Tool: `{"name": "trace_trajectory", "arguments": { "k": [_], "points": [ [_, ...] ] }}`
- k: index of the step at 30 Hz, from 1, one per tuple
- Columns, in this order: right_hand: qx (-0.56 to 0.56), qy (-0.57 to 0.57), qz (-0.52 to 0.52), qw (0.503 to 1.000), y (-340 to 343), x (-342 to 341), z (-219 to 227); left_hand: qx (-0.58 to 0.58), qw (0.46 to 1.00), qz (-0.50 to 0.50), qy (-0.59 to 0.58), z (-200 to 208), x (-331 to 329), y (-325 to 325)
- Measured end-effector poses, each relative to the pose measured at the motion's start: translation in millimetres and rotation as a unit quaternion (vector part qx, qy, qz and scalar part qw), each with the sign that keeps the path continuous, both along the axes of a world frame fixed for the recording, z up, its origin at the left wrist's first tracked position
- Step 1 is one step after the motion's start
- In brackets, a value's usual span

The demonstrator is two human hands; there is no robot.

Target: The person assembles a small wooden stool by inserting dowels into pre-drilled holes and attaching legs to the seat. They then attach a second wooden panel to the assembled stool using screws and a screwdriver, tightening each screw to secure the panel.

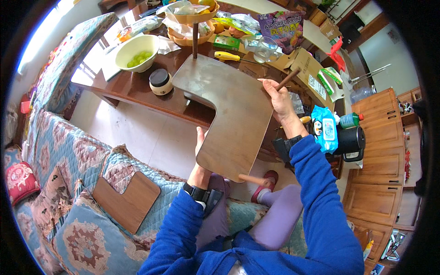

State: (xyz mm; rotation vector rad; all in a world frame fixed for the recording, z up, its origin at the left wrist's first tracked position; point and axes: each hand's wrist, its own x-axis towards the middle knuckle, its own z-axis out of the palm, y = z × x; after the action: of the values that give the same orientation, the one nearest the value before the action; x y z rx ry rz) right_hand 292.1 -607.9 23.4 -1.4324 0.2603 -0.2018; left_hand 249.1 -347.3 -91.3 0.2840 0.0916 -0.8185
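On the far left, a sofa with a teal and pink patterned cover [55, 137] runs down the frame. A second, smaller L-shaped brown wooden board [127, 200] lies flat on its seat, well apart from both hands.

Left hand [200, 137]: it supports the lower edge of the large L-shaped brown wooden panel [229, 114] from behind. Only the fingertips show above the panel's edge, so the grip is closed on the panel, though the palm is hidden.

The panel is held in the air between the two hands, above the person's lap, tilted with its face toward the camera. Its long axis runs from lower centre up and left toward the worktop. A dark round wooden leg [195, 40] stands out from its upper left corner, and a lighter round wooden peg [252, 179] projects from its lower end.

Right hand [278, 98]: it sits at the panel's right edge, grip closed around a slim brown wooden rod [288, 79] that points up and right, away from the panel. This hand is the nearer one to the panel's upper right corner.

Beyond the panel stands a dark brown wooden worktop [137, 87] carrying a pale green bowl of green grapes [136, 52], a cream jar with black lid [160, 81] and a yellow-handled screwdriver [228, 56]. Pale floor tiles lie below; wooden cabinets [380, 156] stand to the right.
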Motion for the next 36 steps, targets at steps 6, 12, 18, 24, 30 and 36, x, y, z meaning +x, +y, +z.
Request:
{"name": "trace_trajectory", "arguments": {
  "k": [6,12,18,24,30,36],
  "points": [
    [-0.048,-0.022,-0.031,0.998,3.5,-0.9,-8.2,-0.168,0.984,-0.042,0.034,-4.3,5.2,-0.4],
    [-0.049,-0.016,-0.031,0.998,3.1,2.0,-8.2,0.052,0.999,-0.008,0.0,-9.7,1.1,-9.4],
    [-0.062,-0.017,-0.03,0.998,2.9,1.5,-6.6,-0.019,0.999,-0.038,0.025,-38.4,8.5,-15.6],
    [-0.034,-0.017,-0.006,0.999,-7.8,3.9,-14.8,0.141,0.989,0.051,-0.002,-12.6,-10.5,3.7],
    [-0.064,-0.002,-0.05,0.997,-32.5,-26.0,-11.3,0.542,0.726,0.169,-0.389,25.5,-59.1,120.4],
    [0.082,-0.027,0.083,0.993,-31.5,-138.3,21.0,0.76,0.523,0.304,-0.235,19.6,-95.9,321.0]
  ]
}}
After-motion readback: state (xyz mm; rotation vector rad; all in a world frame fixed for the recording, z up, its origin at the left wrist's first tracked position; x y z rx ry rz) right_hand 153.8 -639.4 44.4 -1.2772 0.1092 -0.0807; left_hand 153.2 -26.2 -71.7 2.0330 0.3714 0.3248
